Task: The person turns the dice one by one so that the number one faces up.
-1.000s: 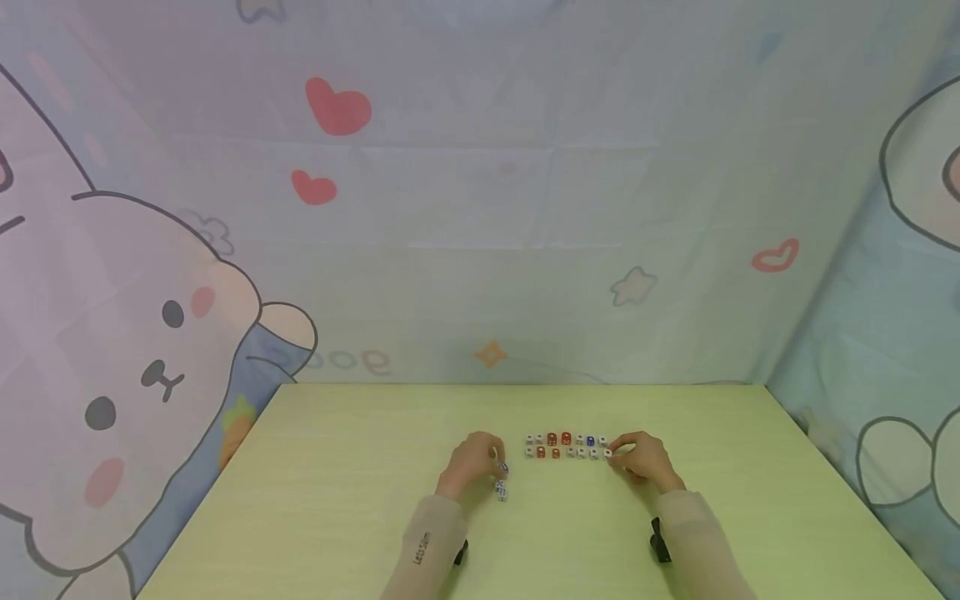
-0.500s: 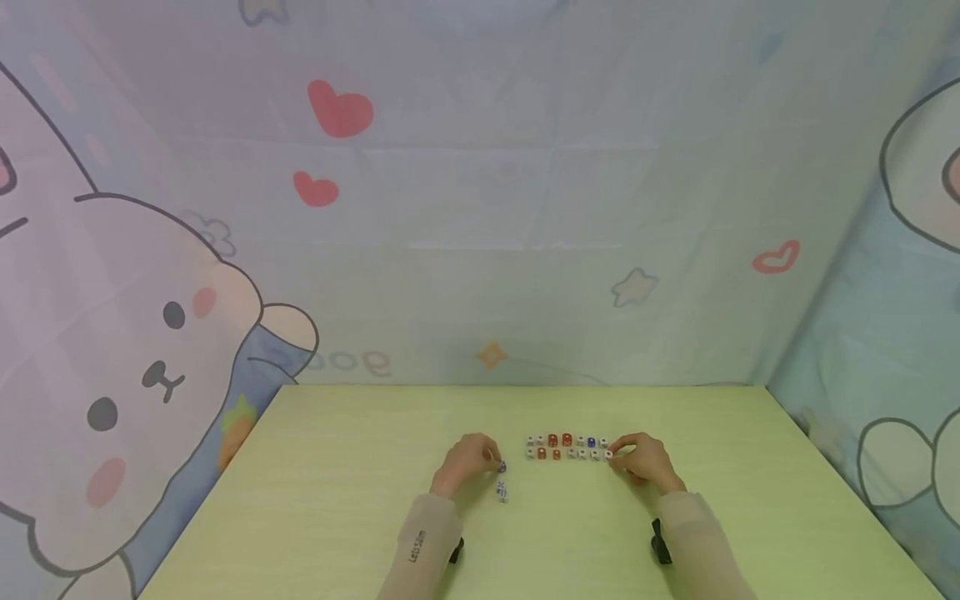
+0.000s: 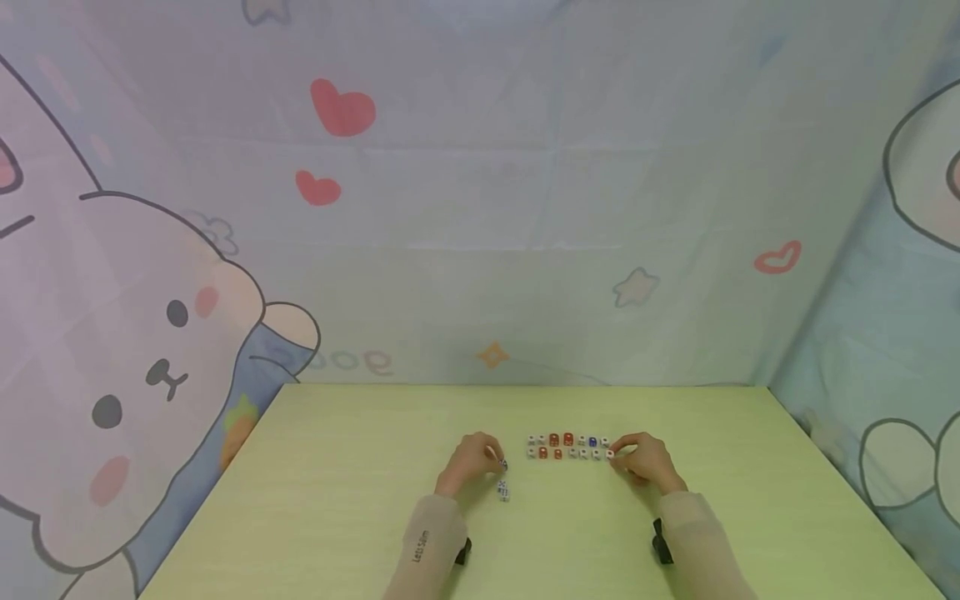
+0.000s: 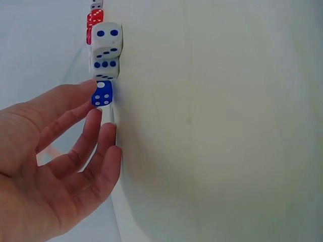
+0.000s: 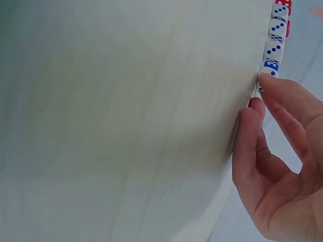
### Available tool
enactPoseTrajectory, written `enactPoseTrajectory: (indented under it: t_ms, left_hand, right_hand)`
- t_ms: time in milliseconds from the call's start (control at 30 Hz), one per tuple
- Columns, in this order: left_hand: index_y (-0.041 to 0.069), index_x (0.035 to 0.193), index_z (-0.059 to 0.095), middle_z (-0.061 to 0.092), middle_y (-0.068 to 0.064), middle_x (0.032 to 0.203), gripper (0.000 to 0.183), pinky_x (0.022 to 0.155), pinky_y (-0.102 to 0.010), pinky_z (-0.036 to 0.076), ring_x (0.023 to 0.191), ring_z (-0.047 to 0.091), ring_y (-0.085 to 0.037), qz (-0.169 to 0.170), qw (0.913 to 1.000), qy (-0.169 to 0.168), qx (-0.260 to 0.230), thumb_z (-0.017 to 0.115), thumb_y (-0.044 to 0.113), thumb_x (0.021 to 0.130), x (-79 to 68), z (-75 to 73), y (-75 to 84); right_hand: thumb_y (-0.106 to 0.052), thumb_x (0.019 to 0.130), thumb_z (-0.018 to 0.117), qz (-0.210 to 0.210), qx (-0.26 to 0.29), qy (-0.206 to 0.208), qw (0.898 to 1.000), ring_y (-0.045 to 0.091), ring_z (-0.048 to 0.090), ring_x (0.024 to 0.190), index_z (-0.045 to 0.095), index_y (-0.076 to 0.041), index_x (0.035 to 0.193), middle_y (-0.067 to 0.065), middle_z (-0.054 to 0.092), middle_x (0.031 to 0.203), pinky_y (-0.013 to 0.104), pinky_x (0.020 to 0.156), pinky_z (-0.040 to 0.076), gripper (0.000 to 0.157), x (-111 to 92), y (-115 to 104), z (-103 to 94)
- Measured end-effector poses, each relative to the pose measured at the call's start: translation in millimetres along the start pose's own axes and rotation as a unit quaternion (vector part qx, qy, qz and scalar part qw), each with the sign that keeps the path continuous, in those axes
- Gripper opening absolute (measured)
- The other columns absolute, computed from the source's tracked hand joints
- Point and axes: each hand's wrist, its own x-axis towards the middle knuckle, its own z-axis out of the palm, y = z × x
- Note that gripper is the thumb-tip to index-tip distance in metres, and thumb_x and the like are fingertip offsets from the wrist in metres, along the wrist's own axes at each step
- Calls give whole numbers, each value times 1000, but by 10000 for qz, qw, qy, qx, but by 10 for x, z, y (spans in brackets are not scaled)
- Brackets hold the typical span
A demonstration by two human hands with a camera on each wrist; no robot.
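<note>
My left hand [image 3: 472,460] pinches a blue die [image 4: 102,97] between thumb and forefinger, its other fingers loosely bent below. In the left wrist view, two white dice with blue pips, a nearer-looking white die [image 4: 107,40] and another white die [image 4: 105,68], stand just past the blue one. In the head view these loose white dice [image 3: 503,492] lie in front of the left fingers. My right hand [image 3: 647,460] holds the white end die [image 3: 610,455] of the front row by thumb and finger; the thumb partly covers it in the right wrist view.
Two parallel rows of dice lie between the hands, mostly white, with red dice [image 3: 568,439] and one blue die [image 3: 592,442] among them. They lie on a pale yellow-green table [image 3: 337,500]. A printed cloth [image 3: 480,208] hangs behind its far edge.
My left hand shifted slightly left, then back right, the small die still at its fingertips. The right hand stays at the row's end, and the rows look unchanged.
</note>
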Motion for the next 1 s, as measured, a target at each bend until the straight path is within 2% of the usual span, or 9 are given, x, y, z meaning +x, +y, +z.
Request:
enactPoseTrajectory:
  t_ms: [267, 400, 567, 767, 1000]
  left_hand:
    - [7, 78, 65, 64, -6, 79, 15, 61, -31, 44, 70, 56, -17, -597, 9978, 243, 136, 74, 9, 67, 25, 74, 36]
    - [8, 76, 64, 63, -4, 79, 15, 62, -33, 44, 71, 55, -18, -804, 9962, 281, 177, 74, 9, 66, 28, 99, 55]
    - [8, 76, 64, 63, -4, 78, 13, 61, -32, 42, 71, 55, -18, -838, 9961, 258, -38, 73, 9, 67, 31, 103, 46]
    - [7, 80, 65, 63, -6, 79, 14, 54, -27, 42, 66, 54, -17, -831, 9953, 293, -409, 71, 4, 68, 42, 78, 23]
    - [6, 81, 65, 65, -8, 79, 14, 53, -27, 43, 64, 55, -17, -742, 9963, 264, -347, 70, 2, 69, 18, 47, 39]
  right_hand:
    - [-14, 75, 68, -5, -49, -7, 10000, 7, 37, 39, 67, -6, 93, -1, 49, 48, 24, 42, 42, 19, -11, 6, 0]
    - [-15, 75, 68, -19, -46, -21, 10000, 7, 35, 38, 67, -6, 92, -2, 45, 45, 23, 42, 41, 19, -5, 2, 6]
    - [-15, 76, 68, -22, -75, -26, 10000, 6, 33, 37, 67, -7, 92, -4, 41, 42, 23, 41, 40, 19, 5, 9, 9]
    - [-15, 76, 67, -105, -147, -32, 9998, 6, 34, 37, 67, -6, 93, -6, 38, 41, 22, 41, 37, 19, 14, 12, 2]
    - [-15, 76, 67, -73, -131, -52, 9999, 6, 34, 36, 67, -6, 94, -5, 39, 41, 22, 41, 38, 20, -5, -9, -19]
